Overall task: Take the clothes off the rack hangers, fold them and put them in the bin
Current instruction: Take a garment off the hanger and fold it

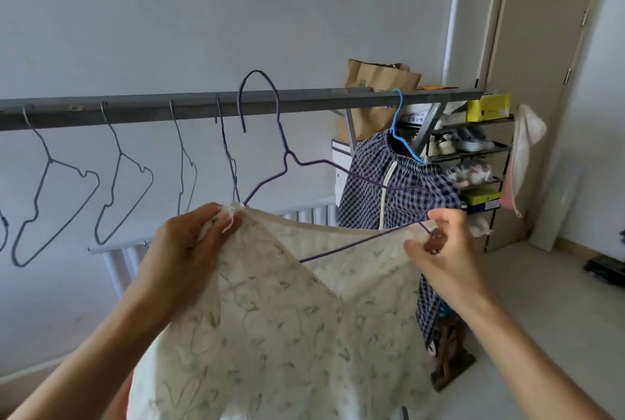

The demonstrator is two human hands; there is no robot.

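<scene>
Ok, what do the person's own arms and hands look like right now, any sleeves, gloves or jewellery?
The left hand and right hand are bare: no gloves, and no ring shows. The left forearm and right forearm are bare too, with no sleeve, watch or bracelet in view down to the frame edge.

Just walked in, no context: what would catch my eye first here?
At centre, the left hand and right hand grip a cream leaf-print garment on a purple hanger, held before the grey rail. Right of it a checked garment hangs on a blue hanger; empty hangers hang left.
</scene>
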